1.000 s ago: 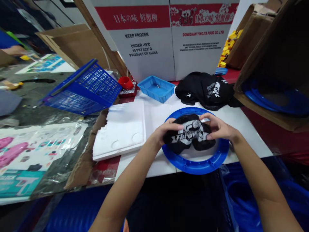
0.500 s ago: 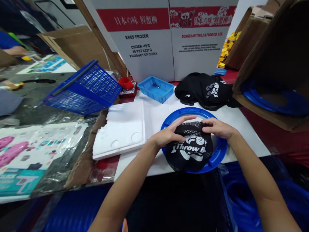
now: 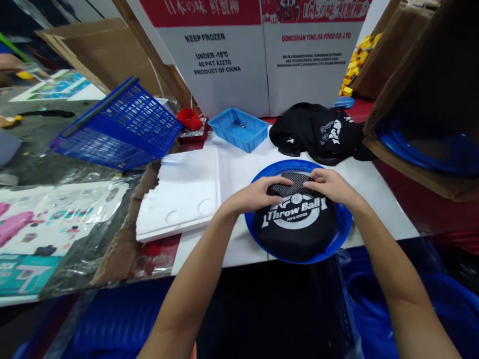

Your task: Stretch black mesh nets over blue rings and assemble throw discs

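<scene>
Both hands, left hand (image 3: 258, 195) and right hand (image 3: 328, 183), pinch 1 black printed mesh cover (image 3: 295, 224) stretched inside 1 round blue plastic ring (image 3: 344, 230); 1 small blue plastic tray (image 3: 238, 128) holds something tiny.

Looks like a small packing workshop, pretty cluttered. Reused frozen-food cartons (image 3: 258, 55) walling off the far edge of the white table (image 3: 377, 199), brown cardboard boxes (image 3: 422, 94) at the right edge, blue plastic basket (image 3: 119, 127) and small tray (image 3: 238, 128) around, bagged printed packaging sheets (image 3: 56, 219) spread on the left.
</scene>
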{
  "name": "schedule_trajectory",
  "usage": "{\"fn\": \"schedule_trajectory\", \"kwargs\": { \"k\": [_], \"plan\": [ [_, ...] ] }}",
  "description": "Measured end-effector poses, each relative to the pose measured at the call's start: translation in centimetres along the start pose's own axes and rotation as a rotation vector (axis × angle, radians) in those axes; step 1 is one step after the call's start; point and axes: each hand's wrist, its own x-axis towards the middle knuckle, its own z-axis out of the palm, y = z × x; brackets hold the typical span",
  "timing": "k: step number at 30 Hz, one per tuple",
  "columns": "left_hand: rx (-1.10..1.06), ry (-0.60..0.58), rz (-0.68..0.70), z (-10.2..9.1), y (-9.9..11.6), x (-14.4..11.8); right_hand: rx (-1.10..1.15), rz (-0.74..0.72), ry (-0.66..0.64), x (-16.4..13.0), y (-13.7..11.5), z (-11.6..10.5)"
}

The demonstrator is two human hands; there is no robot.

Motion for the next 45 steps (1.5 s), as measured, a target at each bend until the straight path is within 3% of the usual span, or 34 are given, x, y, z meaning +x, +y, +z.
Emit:
{"fn": "schedule_trajectory", "kwargs": {
  "k": [4,7,11,13,17,22,25,28,30,32,36,38,42,45],
  "plan": [
    [0.355,0.128,0.051,0.6,-2.6,0.6,-0.377,-0.125,0.051,0.5,1.5,0.3],
    [0.514,0.148,0.141,1.3,-3.2,0.6,-0.450,-0.149,0.041,0.3,1.6,0.4],
    [0.645,0.170,0.130,1.2,-3.4,0.7,-0.493,-0.194,0.080,0.1,1.2,0.2],
    [0.642,0.179,0.100,1.0,-3.3,0.4,-0.505,-0.209,0.074,0.0,1.2,0.2],
    [0.607,0.174,-0.030,0.7,-2.8,-1.9,-0.412,-0.213,-0.055,-0.2,1.1,0.8],
    [0.590,0.049,-0.166,0.3,-1.7,-5.3,-0.399,-0.213,-0.199,-1.2,0.1,2.6],
    [0.555,0.023,-0.153,0.2,-1.3,-5.2,-0.402,-0.324,-0.190,-1.6,-0.6,2.9],
    [0.434,0.095,-0.075,0.2,-1.3,-4.1,-0.435,-0.408,-0.162,-1.1,-1.0,2.4],
    [0.403,0.165,-0.014,0.4,-1.2,-3.5,-0.508,-0.398,-0.181,-0.3,-1.3,1.8],
    [0.521,0.189,0.012,0.7,-0.8,-3.2,-0.612,-0.356,-0.208,0.6,-1.7,1.5],
    [1.086,0.142,-0.021,2.0,0.9,-3.2,-0.857,-0.271,-0.278,1.6,-3.2,2.0],
    [1.257,0.094,0.006,2.7,1.5,-3.1,-0.970,-0.263,-0.284,1.6,-3.8,2.4],
    [1.284,-0.079,0.086,3.5,1.3,-2.4,-1.011,-0.291,-0.282,1.9,-3.7,3.0],
    [1.225,-0.062,0.058,2.8,0.6,-0.9,-0.873,-0.342,-0.268,2.3,-2.9,2.8]
  ]
}}
